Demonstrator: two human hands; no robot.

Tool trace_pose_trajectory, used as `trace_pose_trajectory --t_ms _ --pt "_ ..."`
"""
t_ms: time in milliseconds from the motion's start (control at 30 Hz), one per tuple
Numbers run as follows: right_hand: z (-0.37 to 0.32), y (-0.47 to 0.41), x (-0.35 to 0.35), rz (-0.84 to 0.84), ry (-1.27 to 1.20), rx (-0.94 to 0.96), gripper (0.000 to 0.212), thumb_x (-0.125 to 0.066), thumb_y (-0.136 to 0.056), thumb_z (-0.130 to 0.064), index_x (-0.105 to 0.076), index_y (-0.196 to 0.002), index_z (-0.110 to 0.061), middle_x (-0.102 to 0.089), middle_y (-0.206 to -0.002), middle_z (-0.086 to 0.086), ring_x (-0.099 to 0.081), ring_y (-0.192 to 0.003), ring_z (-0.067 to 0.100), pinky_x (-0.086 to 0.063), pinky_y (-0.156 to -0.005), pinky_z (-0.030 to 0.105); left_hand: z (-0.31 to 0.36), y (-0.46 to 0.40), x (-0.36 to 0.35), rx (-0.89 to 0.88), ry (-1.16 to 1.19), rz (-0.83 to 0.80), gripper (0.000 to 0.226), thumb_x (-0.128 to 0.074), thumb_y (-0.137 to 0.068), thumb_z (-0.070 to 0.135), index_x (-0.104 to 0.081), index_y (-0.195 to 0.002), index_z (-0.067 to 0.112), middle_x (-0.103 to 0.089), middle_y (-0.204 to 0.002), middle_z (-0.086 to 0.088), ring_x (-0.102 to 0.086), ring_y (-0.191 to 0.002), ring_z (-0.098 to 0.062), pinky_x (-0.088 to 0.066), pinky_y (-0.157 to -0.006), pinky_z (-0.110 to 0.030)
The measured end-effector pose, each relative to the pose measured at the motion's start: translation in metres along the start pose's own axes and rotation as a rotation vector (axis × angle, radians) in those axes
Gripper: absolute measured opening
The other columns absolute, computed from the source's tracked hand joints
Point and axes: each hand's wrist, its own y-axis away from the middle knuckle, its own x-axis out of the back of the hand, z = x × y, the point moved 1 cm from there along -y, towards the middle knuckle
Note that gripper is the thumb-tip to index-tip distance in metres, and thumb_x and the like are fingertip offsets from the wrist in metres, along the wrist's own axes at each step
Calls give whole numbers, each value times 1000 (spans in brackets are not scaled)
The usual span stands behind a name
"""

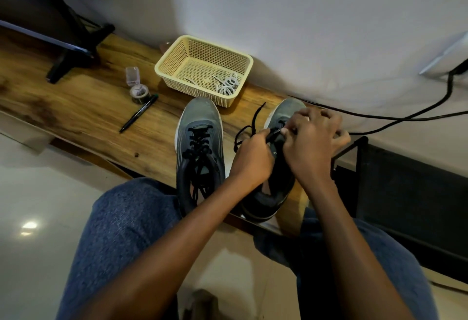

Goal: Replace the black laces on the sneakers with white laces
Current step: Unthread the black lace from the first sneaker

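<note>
From the head camera, both hands are down on the right sneaker [277,167], which sits on the wooden shelf [88,107] close to its near edge, toe pointing at the wall. The left hand [253,160] is curled around the black lace [247,129], pinching it right at the eyelets over the tongue. The right hand [314,142] is just beside it, fingers bent and gripping the upper of the same shoe, thumb touching the lace where the left hand pinches it. A loose length of that lace loops out to the left of the hands, and its tip points up toward the wall.

The left sneaker [200,147] stands just beside, untouched, grey on top with a dark collar, its black lace [200,140] fully threaded and untied, ends dropping inside the shoe.

Beyond the toes, a cream basket [177,56] sits against the wall, with the white laces [228,84] coiled in its near right corner. Left of it there's a roll of tape [139,93], a small clear box [132,75] and a black marker [138,114]. A black cable [405,117] runs along the wall on the right.
</note>
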Motion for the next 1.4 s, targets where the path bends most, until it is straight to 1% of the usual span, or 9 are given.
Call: trace_pose_trajectory --t_ms 167,300,467,700,867,933,1167,1267,1400 --pt "5 -2 15 191 -113 -106 10 -62 -88 -21 -66 -97 -23 -51 -127 -2 -31 -126 26 -20 -101 48 -2 -2 1 25 30 -17 44 -44 -95 7 -50 -138 15 -63 -122 -13 -60 -108 -29 -52 -90 -42" --pt "10 -5 13 -40 -11 -148 25 -57 -88 -21 -62 -112 -26 -46 -134 1 -26 -129 29 -21 -101 47 -1 0 0 32 9 -21 47 -44 -96 7 -44 -143 16 -60 -128 -13 -58 -114 -29 -50 -95 -41" --pt "7 0 -6 -277 82 -2 38 -63 -85 -37 -61 -122 -26 -47 -138 4 -20 -136 32 -22 -106 52 1 3 1 -1 -40 -23 46 -42 -97 7 -42 -143 14 -58 -128 -15 -56 -114 -32 -49 -94 -44" --pt "7 0 -10 -126 76 29 13 -61 -90 -26 -69 -98 -21 -63 -115 -1 -30 -127 27 -24 -99 49 0 1 -2 -35 -49 -20 46 -43 -97 8 -44 -142 16 -64 -118 -13 -61 -101 -30 -52 -83 -45" --pt "4 -2 9 261 -191 -113 7 -62 -88 -20 -65 -94 -23 -62 -106 -5 -38 -114 20 -16 -95 37 -2 0 1 -22 -2 -9 43 -42 -98 9 -47 -140 14 -64 -120 -16 -61 -105 -31 -52 -89 -43" --pt "7 -3 10 243 -190 -153 7 -60 -89 -20 -63 -96 -22 -61 -110 -4 -39 -115 23 -19 -95 41 -1 0 0 -16 -12 -13 44 -42 -98 9 -44 -142 13 -61 -125 -17 -59 -111 -31 -50 -93 -43" --pt "9 -1 -9 -251 79 -37 28 -63 -85 -36 -66 -110 -25 -49 -133 4 -25 -130 32 -27 -102 50 1 3 0 -12 -40 -28 44 -41 -99 11 -42 -142 16 -62 -121 -15 -61 -103 -31 -52 -86 -46" --pt "9 -1 -15 -215 128 -24 22 -61 -89 -36 -69 -105 -23 -55 -126 2 -29 -128 31 -29 -98 51 2 3 0 -21 -43 -21 42 -41 -99 11 -44 -141 15 -63 -118 -15 -62 -96 -32 -53 -81 -46" --pt "4 0 -8 13 43 18 11 -59 -90 -25 -68 -96 -21 -61 -117 -2 -35 -122 27 -22 -95 46 0 1 -1 -17 -22 -8 44 -42 -96 8 -48 -138 19 -66 -108 -14 -63 -90 -32 -54 -75 -42"
